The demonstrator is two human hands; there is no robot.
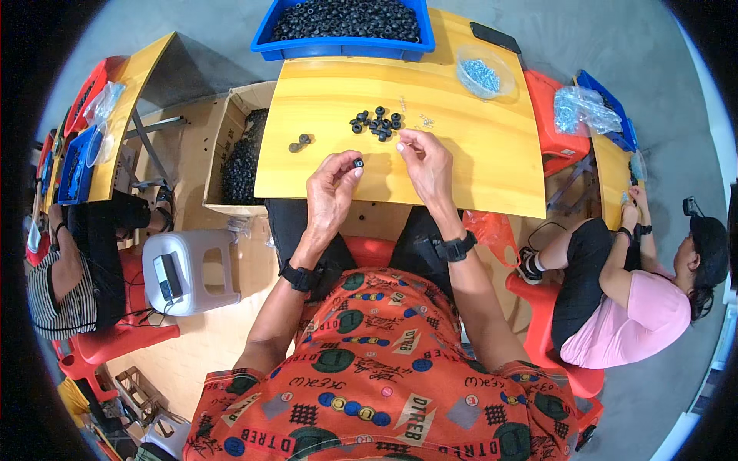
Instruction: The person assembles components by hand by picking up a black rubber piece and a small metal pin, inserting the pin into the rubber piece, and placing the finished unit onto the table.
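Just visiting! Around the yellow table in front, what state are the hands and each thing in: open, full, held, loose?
Left hand: pinching a black part
Right hand: fingers bent; whether it holds anything, unclear
Loose black parts: clustered on the table
Blue tray: open, filled with black parts
Clear tub: open, partly filled with small bluish pieces
Cardboard box: open, holding dark pieces
Black phone: lying flat; on or off, unclear

The left hand [330, 192] pinches a black bushing-like part [358, 163]; the right hand [429, 165], near loose black parts [375, 124], possibly holds something tiny.
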